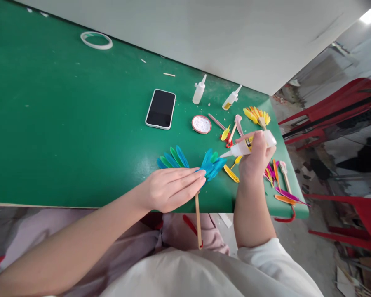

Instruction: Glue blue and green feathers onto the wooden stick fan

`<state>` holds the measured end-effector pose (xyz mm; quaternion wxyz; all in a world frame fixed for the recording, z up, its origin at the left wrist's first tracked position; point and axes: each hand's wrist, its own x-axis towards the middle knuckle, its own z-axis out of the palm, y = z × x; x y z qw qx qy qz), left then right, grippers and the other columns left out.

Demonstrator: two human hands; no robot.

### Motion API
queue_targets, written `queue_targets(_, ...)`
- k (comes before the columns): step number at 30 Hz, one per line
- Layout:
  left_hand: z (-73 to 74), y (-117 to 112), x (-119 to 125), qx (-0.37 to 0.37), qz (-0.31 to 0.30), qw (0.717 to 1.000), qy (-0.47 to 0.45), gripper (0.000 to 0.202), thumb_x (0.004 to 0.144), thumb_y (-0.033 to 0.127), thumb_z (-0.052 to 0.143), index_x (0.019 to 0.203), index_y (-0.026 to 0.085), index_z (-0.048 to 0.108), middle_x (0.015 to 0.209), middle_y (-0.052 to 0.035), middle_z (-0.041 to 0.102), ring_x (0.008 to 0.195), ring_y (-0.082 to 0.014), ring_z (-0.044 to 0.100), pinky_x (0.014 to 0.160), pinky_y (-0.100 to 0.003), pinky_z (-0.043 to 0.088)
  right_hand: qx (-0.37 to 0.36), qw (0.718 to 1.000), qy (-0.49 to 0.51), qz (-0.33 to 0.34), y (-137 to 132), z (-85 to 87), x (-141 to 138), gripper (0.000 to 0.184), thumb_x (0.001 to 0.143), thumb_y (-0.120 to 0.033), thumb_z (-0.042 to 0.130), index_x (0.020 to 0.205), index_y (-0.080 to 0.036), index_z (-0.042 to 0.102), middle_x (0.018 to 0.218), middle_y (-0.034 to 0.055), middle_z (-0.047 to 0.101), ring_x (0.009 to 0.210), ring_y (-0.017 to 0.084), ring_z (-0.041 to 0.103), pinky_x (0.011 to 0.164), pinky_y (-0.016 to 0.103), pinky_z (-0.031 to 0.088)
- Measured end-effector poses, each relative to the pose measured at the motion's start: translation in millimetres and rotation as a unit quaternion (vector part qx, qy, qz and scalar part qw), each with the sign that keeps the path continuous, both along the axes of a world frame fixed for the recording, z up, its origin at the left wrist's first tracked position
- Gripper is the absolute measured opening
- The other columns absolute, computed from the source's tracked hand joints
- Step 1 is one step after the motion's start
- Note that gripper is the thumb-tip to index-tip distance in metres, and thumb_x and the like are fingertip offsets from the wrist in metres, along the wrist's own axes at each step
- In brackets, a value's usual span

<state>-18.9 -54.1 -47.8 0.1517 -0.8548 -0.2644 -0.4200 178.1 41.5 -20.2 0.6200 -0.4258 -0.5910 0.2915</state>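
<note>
My left hand is closed over the middle of a feather fan, fingers together on its blue feathers. Blue and green feathers spread out on both sides of the hand, and a wooden handle sticks out below it past the table's front edge. The fan's centre is hidden by my fingers. In my right hand is a white squeeze bottle, tilted with its narrow nozzle pointing left. The tip is at the right-hand blue feathers; whether it touches them I cannot tell. Loose yellow feathers lie just under the bottle.
Behind the hands are a phone, a round dish of white material and two more nozzle bottles. A yellow feather fan and purple and orange feathers lie at right. A tape roll sits far left. Red chairs stand beyond.
</note>
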Motion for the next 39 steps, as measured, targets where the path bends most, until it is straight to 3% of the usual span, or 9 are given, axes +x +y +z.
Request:
queue_targets(4,-3.1,1,0,-0.011,-0.001,1.000,-0.004,0.021,0.078,0.015,0.059,0.099,0.010,0.060,0.099,-0.0073,0.068,0.097,-0.0151,0.062,0.089,-0.025,0.051,-0.005,0.992,0.097,0.077,6,3.5,4,0.014,0.076,-0.031,0.056,0.068,-0.021,0.059,0.071,-0.0018,0.062,0.071,0.014,0.060,0.070,0.032,0.049)
queue_targets(6,-5.1,1,0,-0.015,-0.001,1.000,-0.006,0.021,0.079,0.015,0.058,0.099,0.010,0.060,0.100,-0.0074,0.068,0.098,-0.0154,0.061,0.089,-0.025,0.051,-0.025,0.983,0.146,0.113,8,3.8,5,0.010,0.075,-0.031,0.056,0.073,-0.022,0.056,0.066,-0.0028,0.063,0.073,0.016,0.062,0.081,0.038,0.048)
queue_targets(8,-6.9,2,1,-0.018,-0.001,1.000,-0.009,0.020,0.080,0.015,0.058,0.099,0.011,0.060,0.100,-0.0074,0.067,0.099,-0.0153,0.061,0.089,-0.025,0.051,-0.045,0.975,0.175,0.132,10,3.3,4,0.017,0.078,-0.037,0.053,0.072,-0.021,0.054,0.057,-0.0030,0.061,0.069,0.016,0.062,0.085,0.041,0.046)
queue_targets(11,-8.4,2,2,-0.021,-0.008,1.000,-0.012,0.022,0.077,0.014,0.061,0.099,0.010,0.061,0.100,-0.0080,0.067,0.099,-0.0157,0.061,0.089,-0.025,0.051,-0.059,0.973,0.184,0.127,9,1.8,0,0.028,0.080,-0.044,0.047,0.066,-0.020,0.052,0.053,-0.0024,0.059,0.064,0.015,0.061,0.082,0.039,0.047)
queue_targets(17,-7.0,1,3,-0.024,-0.009,1.000,-0.005,0.021,0.077,0.013,0.060,0.098,0.010,0.061,0.100,-0.0074,0.068,0.098,-0.0152,0.061,0.090,-0.025,0.051,-0.052,0.973,0.173,0.144,3,-1.3,-12,0.028,0.083,-0.041,0.045,0.065,-0.022,0.055,0.051,-0.0019,0.059,0.060,0.016,0.059,0.071,0.036,0.048)
queue_targets(21,-4.8,0,2,-0.031,-0.004,1.000,-0.006,0.020,0.079,0.012,0.058,0.098,0.010,0.060,0.099,-0.0073,0.068,0.097,-0.0146,0.062,0.089,-0.025,0.051,-0.048,0.976,0.150,0.151,0,-2.3,-14,0.026,0.083,-0.039,0.046,0.065,-0.023,0.055,0.052,-0.0023,0.059,0.060,0.016,0.059,0.071,0.037,0.049)
queue_targets(30,-3.4,0,0,-0.026,-0.009,0.999,-0.018,0.020,0.081,0.008,0.053,0.099,0.009,0.060,0.099,-0.0086,0.068,0.099,-0.0154,0.061,0.089,-0.025,0.052,-0.058,0.993,0.069,0.077,1,-2.7,-13,0.028,0.082,-0.045,0.041,0.065,-0.024,0.047,0.051,-0.0041,0.055,0.059,0.016,0.060,0.072,0.041,0.050)
queue_targets(34,-3.7,0,0,-0.023,-0.008,0.999,-0.022,0.020,0.080,0.008,0.054,0.099,0.009,0.060,0.099,-0.0085,0.068,0.099,-0.0155,0.060,0.089,-0.025,0.052,-0.072,0.989,0.083,0.100,2,-3.7,-13,0.032,0.081,-0.052,0.041,0.067,-0.024,0.046,0.052,-0.0038,0.055,0.063,0.016,0.061,0.074,0.041,0.050)
queue_targets(39,6.7,-4,-3,-0.023,-0.006,1.000,-0.004,0.018,0.081,0.009,0.054,0.097,0.007,0.060,0.095,-0.0096,0.069,0.097,-0.0155,0.062,0.089,-0.025,0.051,-0.106,0.983,0.111,0.102,8,-0.2,-5,0.052,0.081,-0.065,0.022,0.061,-0.024,0.046,0.050,-0.0013,0.046,0.053,0.015,0.054,0.058,0.036,0.049)
